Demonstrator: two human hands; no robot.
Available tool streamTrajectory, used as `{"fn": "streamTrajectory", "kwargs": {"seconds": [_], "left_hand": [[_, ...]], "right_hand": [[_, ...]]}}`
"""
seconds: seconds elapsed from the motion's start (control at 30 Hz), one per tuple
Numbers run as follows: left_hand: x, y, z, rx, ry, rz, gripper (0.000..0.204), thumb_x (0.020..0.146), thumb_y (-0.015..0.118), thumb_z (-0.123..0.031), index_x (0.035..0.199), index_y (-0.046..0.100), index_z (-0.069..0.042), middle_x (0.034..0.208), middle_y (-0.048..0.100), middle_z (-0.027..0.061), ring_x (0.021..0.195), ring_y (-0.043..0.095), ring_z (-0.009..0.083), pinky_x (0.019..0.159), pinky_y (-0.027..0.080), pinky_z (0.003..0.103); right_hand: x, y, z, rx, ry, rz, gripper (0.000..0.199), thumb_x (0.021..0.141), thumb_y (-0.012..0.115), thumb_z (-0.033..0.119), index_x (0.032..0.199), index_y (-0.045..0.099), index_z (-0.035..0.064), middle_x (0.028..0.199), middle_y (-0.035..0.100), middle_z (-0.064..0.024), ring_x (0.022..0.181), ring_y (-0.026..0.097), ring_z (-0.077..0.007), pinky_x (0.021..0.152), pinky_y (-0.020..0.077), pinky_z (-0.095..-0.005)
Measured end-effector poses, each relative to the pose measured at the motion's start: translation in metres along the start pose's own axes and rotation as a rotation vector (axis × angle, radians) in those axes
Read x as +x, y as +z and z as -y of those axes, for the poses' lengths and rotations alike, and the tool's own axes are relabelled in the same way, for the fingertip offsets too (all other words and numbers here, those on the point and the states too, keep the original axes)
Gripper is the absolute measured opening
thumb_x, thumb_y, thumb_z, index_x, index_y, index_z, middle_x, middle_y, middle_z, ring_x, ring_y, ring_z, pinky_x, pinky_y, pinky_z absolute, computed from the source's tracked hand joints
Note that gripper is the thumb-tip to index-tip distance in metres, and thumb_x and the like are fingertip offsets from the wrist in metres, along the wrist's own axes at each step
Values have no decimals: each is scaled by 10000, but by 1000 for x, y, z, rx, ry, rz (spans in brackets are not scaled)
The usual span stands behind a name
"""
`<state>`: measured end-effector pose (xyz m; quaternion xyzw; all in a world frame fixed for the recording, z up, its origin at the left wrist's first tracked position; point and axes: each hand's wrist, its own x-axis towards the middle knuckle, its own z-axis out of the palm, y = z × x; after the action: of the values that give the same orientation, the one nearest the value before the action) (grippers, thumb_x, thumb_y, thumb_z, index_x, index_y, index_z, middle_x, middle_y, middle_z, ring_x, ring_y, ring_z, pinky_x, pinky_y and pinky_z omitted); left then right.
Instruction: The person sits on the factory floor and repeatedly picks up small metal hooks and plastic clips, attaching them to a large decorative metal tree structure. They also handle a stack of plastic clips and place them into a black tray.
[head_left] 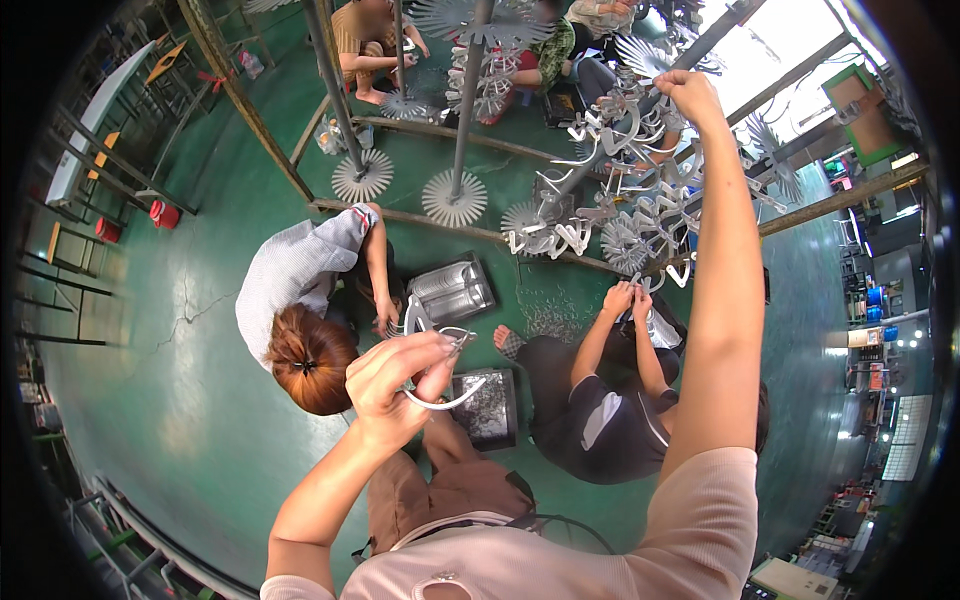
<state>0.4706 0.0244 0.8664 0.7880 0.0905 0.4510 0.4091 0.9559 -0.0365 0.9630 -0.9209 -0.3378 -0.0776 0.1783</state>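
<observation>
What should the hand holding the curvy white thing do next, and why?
Maybe lift the curved white piece toward the toothed disc: the left hand holds it, the right hand is up near that disc, and other pale pieces hang below.

Free: floor (190, 420) left of left worker (295, 285). Blocked: white parts (572, 240) crowd below right hand (690, 98); rail (400, 217) and pole (468, 120) beyond left hand (405, 380); right worker (590, 425) to its right.
</observation>
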Motion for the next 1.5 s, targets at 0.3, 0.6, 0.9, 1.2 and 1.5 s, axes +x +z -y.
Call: {"fn": "streamTrajectory", "kwargs": {"seconds": [0.3,0.6,0.9,1.2,1.5], "left_hand": [[2,0,1,-4,-26,-14,219,657,694,71,834,590,-5,808,654,138,696,647,197,601,504,260],[5,0,1,0,-24,-26,263,635,712,68,853,596,-25,796,660,113,708,658,206,609,517,266],[0,-3,1,1,-43,-12,196,678,681,84,830,586,4,837,649,146,697,636,177,585,490,241],[-7,-7,0,29,-60,-31,205,668,685,77,831,589,-2,817,652,135,684,637,174,574,491,239],[-7,-12,3,57,-63,-54,215,649,698,67,815,585,-11,801,659,126,681,650,196,555,501,247]], "right_hand": [[-66,24,4,11,1,41,215,758,653,242,960,667,170,901,662,-120,834,642,-280,749,494,-409],[-114,88,21,-431,-279,-31,265,779,586,142,1043,563,139,838,638,-114,722,642,-323,616,506,-421],[-94,98,47,-591,-346,-27,152,814,474,103,912,583,61,812,651,-129,726,661,-291,604,524,-389],[-87,111,69,-587,-330,-88,117,787,516,107,811,607,38,760,659,-148,696,668,-268,576,535,-346],[-87,118,80,-535,-303,-145,130,794,497,115,843,590,38,762,657,-135,675,668,-258,565,534,-353]]}}
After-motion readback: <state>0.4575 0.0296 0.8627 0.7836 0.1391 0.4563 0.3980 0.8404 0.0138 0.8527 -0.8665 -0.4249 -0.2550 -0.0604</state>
